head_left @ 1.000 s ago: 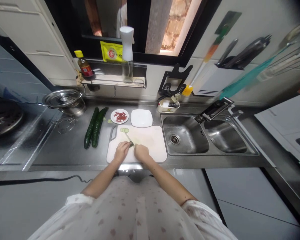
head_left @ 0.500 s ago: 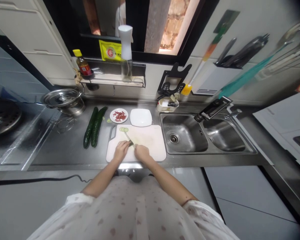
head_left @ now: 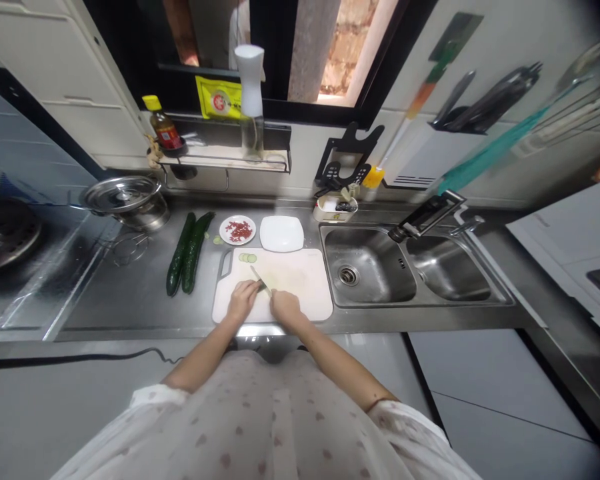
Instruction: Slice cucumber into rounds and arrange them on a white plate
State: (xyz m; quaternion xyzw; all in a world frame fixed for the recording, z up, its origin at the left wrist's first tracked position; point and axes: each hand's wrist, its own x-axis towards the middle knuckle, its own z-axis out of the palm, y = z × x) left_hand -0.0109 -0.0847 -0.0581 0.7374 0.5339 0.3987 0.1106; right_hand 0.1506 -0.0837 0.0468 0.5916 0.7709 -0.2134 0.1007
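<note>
Where the white cutting board (head_left: 300,280) lies on the steel counter (head_left: 130,300) beside the sink (head_left: 370,267):

- left hand (head_left: 241,301), fingers curled together, pressing a cucumber piece (head_left: 264,287) onto the board's near half
- right hand (head_left: 285,308), fingers closed round a knife (head_left: 257,275), blade tilted against the piece
- cut slices (head_left: 249,257) at the board's far edge
- two whole cucumbers (head_left: 185,253) left of the board
- dish of red bits (head_left: 237,230) and white plate (head_left: 281,234) behind it
</note>
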